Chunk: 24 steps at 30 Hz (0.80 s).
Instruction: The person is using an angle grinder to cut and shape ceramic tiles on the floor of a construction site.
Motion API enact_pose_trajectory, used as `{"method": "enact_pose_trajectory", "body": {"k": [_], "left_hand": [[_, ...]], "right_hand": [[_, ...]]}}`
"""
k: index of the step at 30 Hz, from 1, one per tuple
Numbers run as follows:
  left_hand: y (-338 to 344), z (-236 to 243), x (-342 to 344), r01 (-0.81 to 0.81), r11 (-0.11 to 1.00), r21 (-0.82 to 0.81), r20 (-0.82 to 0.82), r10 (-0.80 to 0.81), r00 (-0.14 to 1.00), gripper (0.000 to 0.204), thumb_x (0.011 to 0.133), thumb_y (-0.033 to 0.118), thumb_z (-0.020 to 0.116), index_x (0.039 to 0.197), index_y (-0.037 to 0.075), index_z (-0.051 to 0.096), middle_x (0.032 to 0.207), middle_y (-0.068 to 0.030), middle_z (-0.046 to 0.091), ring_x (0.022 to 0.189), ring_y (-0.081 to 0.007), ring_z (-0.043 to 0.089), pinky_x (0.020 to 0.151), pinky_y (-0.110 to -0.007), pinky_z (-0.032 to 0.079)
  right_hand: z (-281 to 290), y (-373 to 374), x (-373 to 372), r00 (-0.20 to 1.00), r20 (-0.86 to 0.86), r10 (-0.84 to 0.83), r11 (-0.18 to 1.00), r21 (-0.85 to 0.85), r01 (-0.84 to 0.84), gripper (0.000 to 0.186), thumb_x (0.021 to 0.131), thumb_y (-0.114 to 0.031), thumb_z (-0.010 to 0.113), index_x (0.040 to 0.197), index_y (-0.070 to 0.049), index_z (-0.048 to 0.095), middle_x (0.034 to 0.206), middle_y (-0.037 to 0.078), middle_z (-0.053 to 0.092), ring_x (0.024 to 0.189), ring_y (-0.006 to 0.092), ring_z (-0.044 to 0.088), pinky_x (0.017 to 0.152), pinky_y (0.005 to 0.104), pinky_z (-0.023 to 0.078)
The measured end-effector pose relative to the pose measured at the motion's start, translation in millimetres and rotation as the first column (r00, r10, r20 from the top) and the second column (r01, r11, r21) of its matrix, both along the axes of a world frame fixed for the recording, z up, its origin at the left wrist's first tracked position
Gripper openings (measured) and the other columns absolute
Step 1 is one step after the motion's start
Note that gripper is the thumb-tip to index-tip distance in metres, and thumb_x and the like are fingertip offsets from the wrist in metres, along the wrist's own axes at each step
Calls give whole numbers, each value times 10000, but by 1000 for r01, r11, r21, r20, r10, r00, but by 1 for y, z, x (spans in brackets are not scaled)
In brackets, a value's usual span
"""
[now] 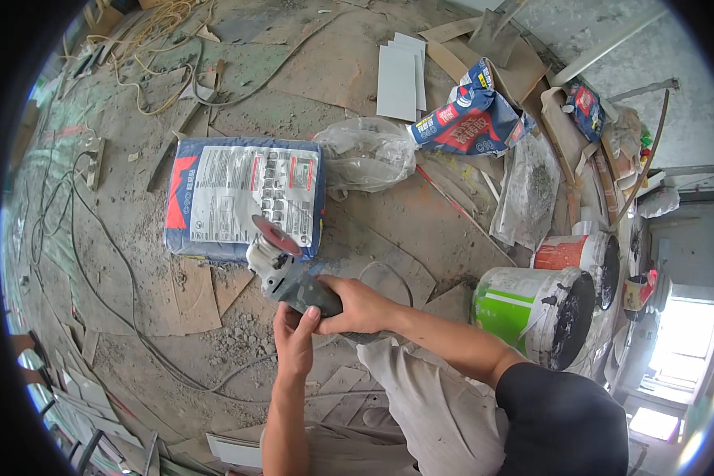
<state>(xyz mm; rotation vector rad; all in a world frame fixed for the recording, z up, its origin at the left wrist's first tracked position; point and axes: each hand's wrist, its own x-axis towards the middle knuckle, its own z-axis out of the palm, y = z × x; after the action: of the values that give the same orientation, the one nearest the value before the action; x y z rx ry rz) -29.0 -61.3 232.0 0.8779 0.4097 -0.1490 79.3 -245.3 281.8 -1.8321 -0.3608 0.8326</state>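
Head view: both hands [357,304] hold angle grinder [300,287], disc [277,236] near blue bag [222,194].

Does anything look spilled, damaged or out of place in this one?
Yes: loose grey rubble lies strewn in front of the plump blue bag, unswept. Farther right, a blue-and-red bag is crumpled and misshapen, unlike the plump one. The angle grinder shows no obvious damage.

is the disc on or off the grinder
On: the reddish disc sits at the pale head of the grinder.
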Motion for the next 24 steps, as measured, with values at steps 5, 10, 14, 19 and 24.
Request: {"method": "enact_pose_trajectory", "body": {"k": [5, 10, 14, 19, 24], "left_hand": [[4, 1, 17, 145, 947, 287, -14, -147, 989, 516, 1185, 178, 745, 1628, -53, 619, 1512, -157, 757, 1416, -223, 705, 1241, -383, 520], [47, 0, 1, 70, 884, 462, -40, -59, 997, 406, 1186, 158, 737, 1536, -47, 715, 1494, -171, 788, 1411, -249, 735, 1234, -388, 545], [54, 2, 12, -14, 868, 496, -48, 44, 998, 382, 1198, 159, 722, 1509, -63, 724, 1463, -158, 801, 1375, -227, 744, 1222, -378, 546], [58, -2, 12, -25, 843, 537, -45, 59, 997, 417, 1213, 188, 707, 1530, -81, 710, 1457, -168, 796, 1343, -245, 758, 1215, -378, 547], [54, -2, 15, -19, 818, 574, -42, 52, 998, 401, 1212, 182, 709, 1519, -76, 716, 1423, -159, 808, 1297, -233, 774, 1196, -375, 561]], "right_hand": [[-23, -38, -4, 969, 158, -189, 975, -90, 204, 725, 884, -381, 981, 1399, 17, 662, 1227, 289, 805, 1157, 445, 808, 1017, 514, 623], [-97, -139, 18, 718, 502, -481, 620, -384, 684, 686, 918, -436, 977, 1309, 7, 629, 1176, 278, 779, 1086, 483, 775, 956, 562, 604], [-167, -236, 22, 649, 585, -487, 394, -516, 761, 747, 930, -462, 960, 1350, 43, 605, 1294, 334, 745, 1225, 534, 735, 1042, 585, 582], [-208, -258, 7, 578, 694, -430, 253, -521, 815, 810, 940, -458, 948, 1422, 77, 578, 1433, 348, 679, 1368, 538, 658, 1155, 583, 550], [-208, -243, 12, 591, 684, -429, 198, -567, 800, 822, 943, -441, 948, 1462, 54, 546, 1421, 321, 650, 1352, 525, 655, 1133, 594, 559]]}}
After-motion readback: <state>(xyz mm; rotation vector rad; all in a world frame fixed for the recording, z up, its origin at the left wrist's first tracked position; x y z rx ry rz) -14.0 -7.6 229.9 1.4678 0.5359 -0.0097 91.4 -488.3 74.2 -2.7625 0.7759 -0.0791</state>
